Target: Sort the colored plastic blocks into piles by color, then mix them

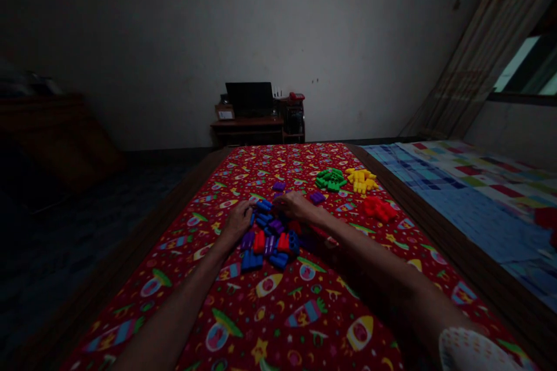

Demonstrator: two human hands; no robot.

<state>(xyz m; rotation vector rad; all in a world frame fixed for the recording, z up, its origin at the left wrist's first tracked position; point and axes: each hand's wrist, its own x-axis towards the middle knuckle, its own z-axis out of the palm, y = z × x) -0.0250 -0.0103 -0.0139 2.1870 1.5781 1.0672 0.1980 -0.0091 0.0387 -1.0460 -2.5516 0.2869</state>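
Note:
A mixed heap of plastic building blocks lies on the red patterned cloth (261, 313), with blue blocks (252, 261), purple blocks (269, 245) and red blocks (259, 242) jumbled together. My left hand (239, 217) rests at the heap's left edge, its fingers loosely curved and apart beside the blue blocks. Over the far right side of the heap is my right hand (295, 206), palm down, fingers bent together and pointing left. Whatever its fingertips hold is hidden. Two loose purple pieces, one a purple block (317, 197), lie just beyond it.
Sorted piles sit farther right: green blocks (331, 179), yellow blocks (361, 180) and red blocks (378, 209). A bed with a checked blue sheet (418, 185) adjoins on the right. Against the far wall stands a desk (248, 123) with a monitor (249, 98). The room is dim.

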